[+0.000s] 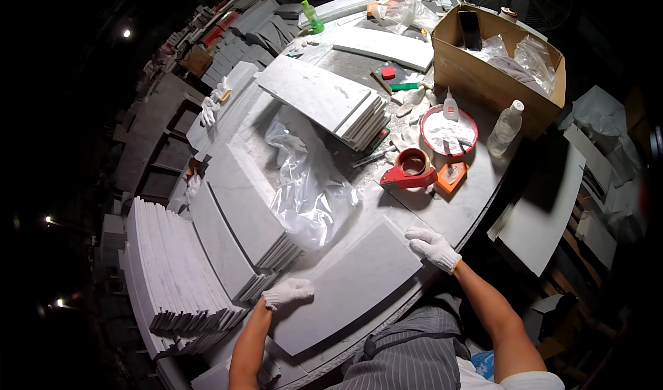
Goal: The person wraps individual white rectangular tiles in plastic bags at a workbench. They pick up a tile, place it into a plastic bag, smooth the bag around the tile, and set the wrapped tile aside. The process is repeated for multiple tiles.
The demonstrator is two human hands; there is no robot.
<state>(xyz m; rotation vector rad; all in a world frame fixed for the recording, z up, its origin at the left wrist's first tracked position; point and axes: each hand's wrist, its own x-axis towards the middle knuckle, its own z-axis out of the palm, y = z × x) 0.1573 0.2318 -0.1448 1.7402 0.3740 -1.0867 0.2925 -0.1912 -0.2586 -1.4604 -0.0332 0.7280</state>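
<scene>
A grey-white marble slab (349, 286) lies flat on the workbench right in front of me. My left hand (289, 292), in a white knit glove, grips the slab's left edge. My right hand (432, 246), gloved the same way, holds the slab's far right corner. A crumpled clear plastic bag (311, 189) lies just beyond the slab, draped over a stack of marble slabs (242, 214).
More slab stacks stand at the left (173, 272) and at the back (324, 100). A red tape dispenser (409, 170), a white bowl (449, 131), a clear bottle (505, 127) and a cardboard box (497, 62) stand to the right. A green bottle (312, 17) stands far back.
</scene>
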